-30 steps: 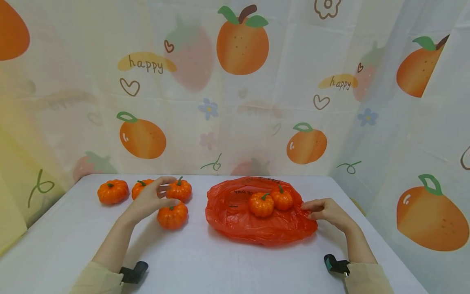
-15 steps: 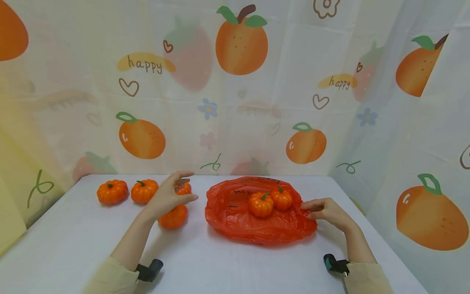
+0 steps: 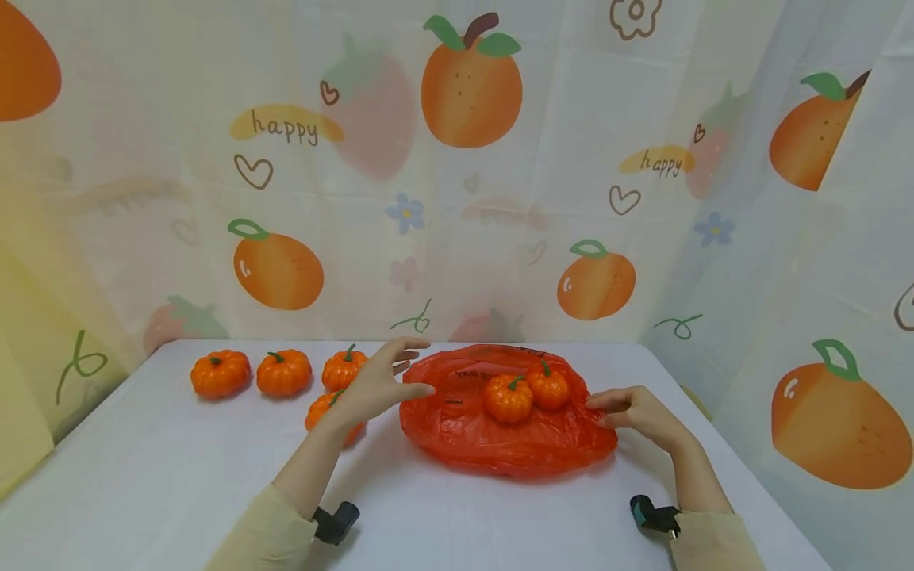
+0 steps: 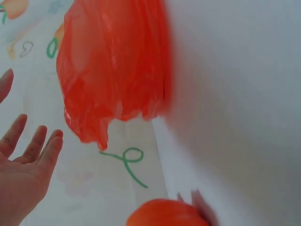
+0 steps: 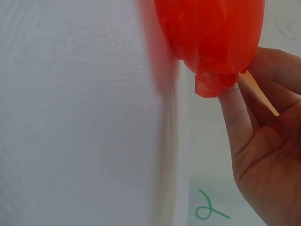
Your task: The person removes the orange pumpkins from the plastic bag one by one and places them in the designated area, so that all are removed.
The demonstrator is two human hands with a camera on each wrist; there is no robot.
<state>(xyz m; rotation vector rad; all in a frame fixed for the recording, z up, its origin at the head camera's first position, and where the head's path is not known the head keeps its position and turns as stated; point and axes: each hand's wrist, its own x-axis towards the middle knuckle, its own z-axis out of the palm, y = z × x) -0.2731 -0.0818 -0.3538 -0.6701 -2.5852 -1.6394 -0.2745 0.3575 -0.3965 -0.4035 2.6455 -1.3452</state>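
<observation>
A red plastic bag [image 3: 457,448] lies spread open on the white table, with two small pumpkins [image 3: 508,400] inside it, orange with green stems. My left hand [image 3: 382,385] is at the bag's left rim, fingers apart and nothing held; the left wrist view shows its spread fingers beside the hanging bag edge [image 4: 113,70]. On the opposite side, my right hand [image 3: 635,412] pinches the bag's right rim between thumb and fingers, and in the right wrist view a tuft of red plastic [image 5: 216,84] sits at the thumb tip.
Left of the bag, several more pumpkins stand on the table [image 3: 164,476]: one at the far left [image 3: 220,374], another beside it [image 3: 284,373], a third [image 3: 343,370] near the bag. A front pumpkin [image 3: 321,408] is partly hidden by my left hand. A fruit-print curtain [image 3: 500,198] hangs behind.
My left hand has moved right, with nothing in it, from over the pumpkins to the bag's left rim. My right hand keeps its place at the right rim.
</observation>
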